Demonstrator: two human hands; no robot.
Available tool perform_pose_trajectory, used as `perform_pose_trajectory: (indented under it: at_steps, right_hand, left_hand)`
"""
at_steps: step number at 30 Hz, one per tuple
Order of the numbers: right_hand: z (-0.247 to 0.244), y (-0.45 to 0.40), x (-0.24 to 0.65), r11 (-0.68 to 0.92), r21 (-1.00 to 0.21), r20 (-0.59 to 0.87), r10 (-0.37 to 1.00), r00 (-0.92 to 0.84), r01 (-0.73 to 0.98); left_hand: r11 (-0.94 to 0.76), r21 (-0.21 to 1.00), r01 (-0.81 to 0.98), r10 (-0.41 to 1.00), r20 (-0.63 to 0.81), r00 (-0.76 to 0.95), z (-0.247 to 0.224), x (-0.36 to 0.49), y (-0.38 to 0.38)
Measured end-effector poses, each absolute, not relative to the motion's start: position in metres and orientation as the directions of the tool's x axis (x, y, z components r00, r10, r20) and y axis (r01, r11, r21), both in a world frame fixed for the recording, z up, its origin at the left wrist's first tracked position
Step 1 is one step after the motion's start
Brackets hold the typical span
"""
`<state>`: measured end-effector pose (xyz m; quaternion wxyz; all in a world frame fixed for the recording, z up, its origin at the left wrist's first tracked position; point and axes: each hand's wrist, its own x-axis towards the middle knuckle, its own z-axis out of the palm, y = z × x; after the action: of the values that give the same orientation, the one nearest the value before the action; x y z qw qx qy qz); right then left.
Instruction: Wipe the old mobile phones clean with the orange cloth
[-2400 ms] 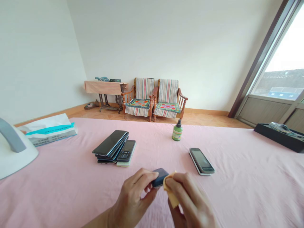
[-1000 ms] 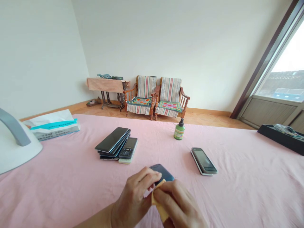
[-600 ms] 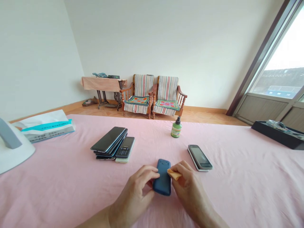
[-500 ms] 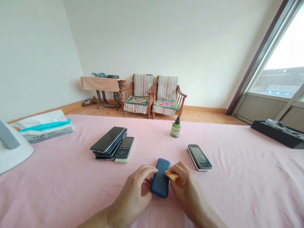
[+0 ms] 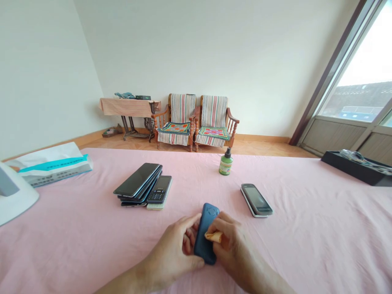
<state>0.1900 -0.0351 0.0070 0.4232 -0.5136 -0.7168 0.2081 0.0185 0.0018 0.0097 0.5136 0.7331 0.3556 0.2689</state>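
Head view: a person's 2 bare hands work on a phone at the near side of a pink-covered surface (image 5: 92, 245).
Left hand (image 5: 171, 249): fingers curved along the left long edge of the blue phone (image 5: 202, 237), thumb at its lower end, gripping it.
Right hand (image 5: 235, 247): pinches a folded yellow cloth (image 5: 215, 236) against the phone's back.
Blue phone: between the 2 hands, plain back showing, round detail near the far end; whether it is lifted off the pink cover cannot be told.
Phone stack (image 5: 136, 181): well to the left, dark and loosely fanned, with a keypad phone (image 5: 159, 190) on a pale slab beside it.
Bottle (image 5: 226, 165): green, black-topped, upright beyond the hands.
Touchscreen phone (image 5: 257, 199): at right, face up on a white-edged item.
Far right: a black tray (image 5: 352, 170) holding clear and tangled items.
Background: 2 wooden armchairs (image 5: 196, 122) with striped covers.
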Motion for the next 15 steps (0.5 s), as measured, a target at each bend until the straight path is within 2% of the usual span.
perform_pose_trajectory:
  at_steps: [5, 15]
  right_hand:
    - [-0.001, -0.029, 0.197, 0.41, -0.691, 0.477, 0.877, -0.051, 0.595]
    - [0.003, -0.043, 0.191, 0.466, -0.666, 0.416, 0.88, -0.229, 0.582]
  left_hand:
    - [-0.25, 0.932, 0.263, 0.807, 0.051, 0.588, 0.006, 0.02, 0.001]
    - [-0.232, 0.935, 0.267, 0.791, 0.022, 0.611, 0.009, 0.023, 0.003]
